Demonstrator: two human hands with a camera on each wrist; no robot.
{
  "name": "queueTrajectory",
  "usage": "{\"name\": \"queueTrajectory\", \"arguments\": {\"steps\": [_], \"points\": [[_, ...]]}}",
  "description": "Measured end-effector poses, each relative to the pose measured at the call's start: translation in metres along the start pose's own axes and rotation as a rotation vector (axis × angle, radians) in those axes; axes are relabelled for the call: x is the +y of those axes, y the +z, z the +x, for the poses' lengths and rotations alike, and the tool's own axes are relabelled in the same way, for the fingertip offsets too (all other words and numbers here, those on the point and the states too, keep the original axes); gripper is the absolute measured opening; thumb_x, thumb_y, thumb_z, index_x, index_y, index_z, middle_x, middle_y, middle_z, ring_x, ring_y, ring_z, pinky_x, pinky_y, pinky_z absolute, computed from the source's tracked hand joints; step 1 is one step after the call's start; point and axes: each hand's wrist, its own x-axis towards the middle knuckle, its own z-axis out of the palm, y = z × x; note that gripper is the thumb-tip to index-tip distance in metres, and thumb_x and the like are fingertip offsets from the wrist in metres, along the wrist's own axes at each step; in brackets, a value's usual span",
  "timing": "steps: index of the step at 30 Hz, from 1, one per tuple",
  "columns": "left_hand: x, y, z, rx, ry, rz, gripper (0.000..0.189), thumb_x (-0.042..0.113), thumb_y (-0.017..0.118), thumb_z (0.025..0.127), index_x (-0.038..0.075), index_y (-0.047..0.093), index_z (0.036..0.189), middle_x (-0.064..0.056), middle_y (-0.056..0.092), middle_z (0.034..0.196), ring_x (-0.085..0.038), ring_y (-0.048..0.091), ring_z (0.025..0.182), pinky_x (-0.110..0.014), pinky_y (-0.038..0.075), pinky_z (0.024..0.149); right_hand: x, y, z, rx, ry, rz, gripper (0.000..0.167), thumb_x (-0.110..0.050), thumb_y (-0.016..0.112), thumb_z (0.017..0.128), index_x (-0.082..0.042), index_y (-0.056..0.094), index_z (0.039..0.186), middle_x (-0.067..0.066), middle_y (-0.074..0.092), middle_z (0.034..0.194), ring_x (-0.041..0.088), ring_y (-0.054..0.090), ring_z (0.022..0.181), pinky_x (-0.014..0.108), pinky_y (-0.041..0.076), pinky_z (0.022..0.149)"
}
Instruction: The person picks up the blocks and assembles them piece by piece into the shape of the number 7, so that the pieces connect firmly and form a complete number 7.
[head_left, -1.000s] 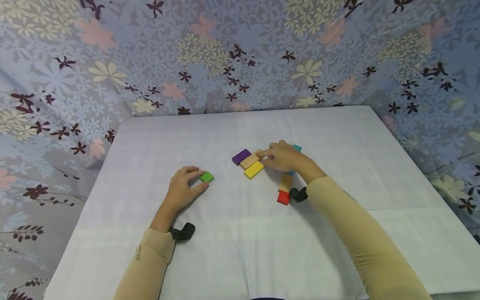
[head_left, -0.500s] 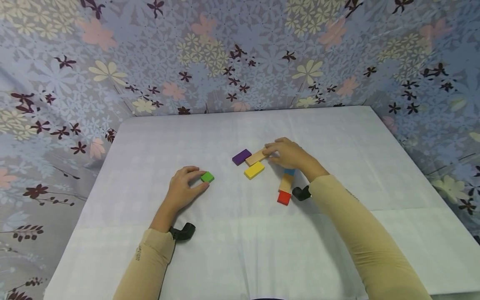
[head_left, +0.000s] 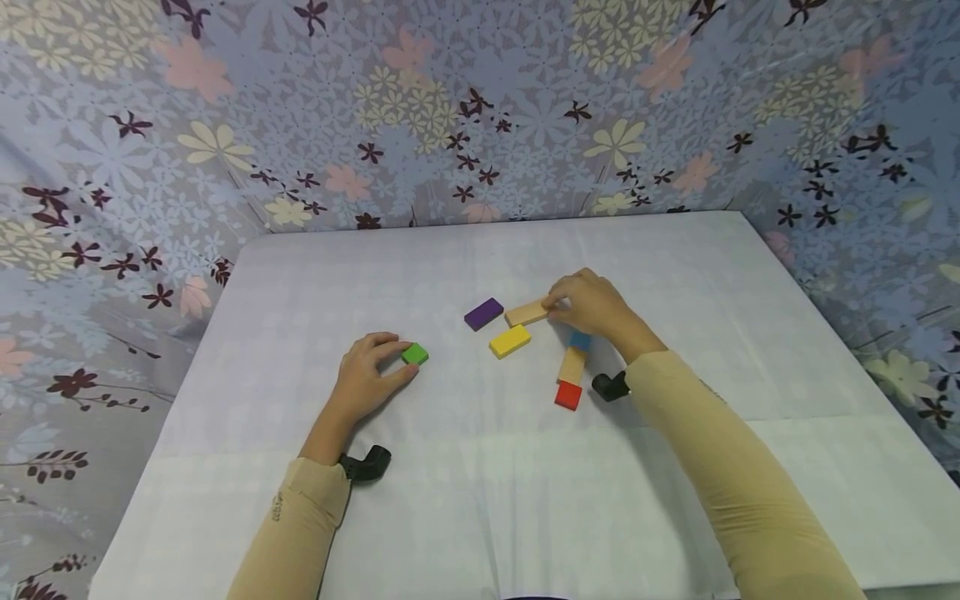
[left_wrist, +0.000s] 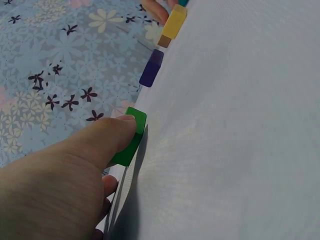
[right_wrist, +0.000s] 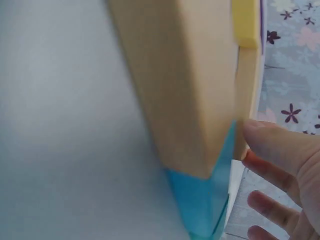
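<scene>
My left hand [head_left: 365, 379] pinches a small green block [head_left: 415, 354] between thumb and fingers at the left of the table. In the left wrist view the thumb lies on the side of the green block [left_wrist: 131, 145]. Farther right, my right hand [head_left: 596, 310] pinches the right end of a plain wooden block [head_left: 527, 312]. The right wrist view shows thumb and forefinger at the end of that wooden block [right_wrist: 244, 85], the other fingers spread loosely. A yellow block [head_left: 510, 342] lies just in front of it, and a purple block [head_left: 483, 314] to its left.
Below my right hand runs a row of a blue block [head_left: 580, 340], a tan block [head_left: 572, 365] and a red block [head_left: 567, 395]. A white cloth covers the table [head_left: 450, 500]. A flowered curtain [head_left: 480, 108] hangs behind it.
My right hand has drawn the wooden block to the right, away from the purple block, and turned it slightly. The left hand and green block have stayed still.
</scene>
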Motion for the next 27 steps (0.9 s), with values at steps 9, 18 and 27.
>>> {"name": "queueTrajectory", "arguments": {"steps": [9,18,27], "points": [[0.001,0.0,0.0,0.004,0.0,0.0,0.048,0.039,0.07,0.091,0.015,0.064,0.133,-0.012,0.05,0.145,-0.036,0.039,0.138,-0.059,0.024,0.115,0.014,0.01,0.008,0.045,0.088,0.114,0.024,-0.028,0.079,0.086,-0.019,0.076,0.108,0.001,0.067,0.118,0.026,0.049,0.117,0.051,0.039,0.107],[0.001,0.001,-0.001,0.0,-0.009,0.005,0.048,0.04,0.069,0.092,0.016,0.064,0.133,-0.011,0.049,0.145,-0.035,0.039,0.139,-0.059,0.024,0.115,0.03,0.016,0.007,0.088,0.066,0.18,0.054,-0.034,0.077,0.088,-0.017,0.06,0.136,0.003,0.064,0.123,0.029,0.04,0.128,0.054,0.036,0.111],[0.003,0.001,0.0,-0.004,-0.013,0.009,0.048,0.04,0.069,0.092,0.016,0.064,0.133,-0.011,0.049,0.145,-0.034,0.039,0.139,-0.059,0.023,0.116,0.042,0.022,0.007,0.14,0.106,0.196,0.042,-0.043,0.074,0.088,-0.02,0.07,0.123,0.013,0.043,0.148,0.041,0.019,0.146,0.065,0.016,0.117]]}}
